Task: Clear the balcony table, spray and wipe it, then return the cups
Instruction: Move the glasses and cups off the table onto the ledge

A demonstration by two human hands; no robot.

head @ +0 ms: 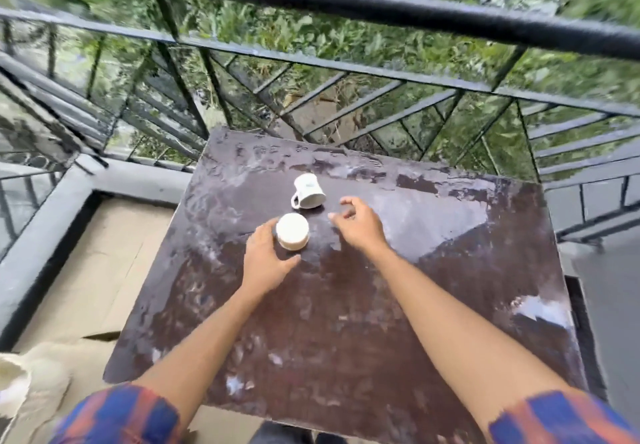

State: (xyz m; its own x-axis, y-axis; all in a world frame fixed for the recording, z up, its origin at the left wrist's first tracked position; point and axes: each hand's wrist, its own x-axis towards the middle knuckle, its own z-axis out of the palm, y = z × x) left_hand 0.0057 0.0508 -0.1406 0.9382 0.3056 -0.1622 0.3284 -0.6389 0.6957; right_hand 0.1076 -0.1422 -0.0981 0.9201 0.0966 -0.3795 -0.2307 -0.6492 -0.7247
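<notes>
Two white cups stand upside down near the middle of the dark, worn balcony table [346,322]. The nearer cup [292,230] shows its flat base; my left hand [268,258] curls round its left side, fingers behind it and thumb in front. The farther cup [308,191] has its handle toward the left. My right hand [356,224] hovers just right of that cup with fingers loosely curved, holding nothing and apart from it.
A black metal railing [346,4] runs close behind and to the left of the table, with greenery beyond. A low black curb [45,229] borders the tan floor at left. Something white and fluffy [31,384] lies at the bottom left.
</notes>
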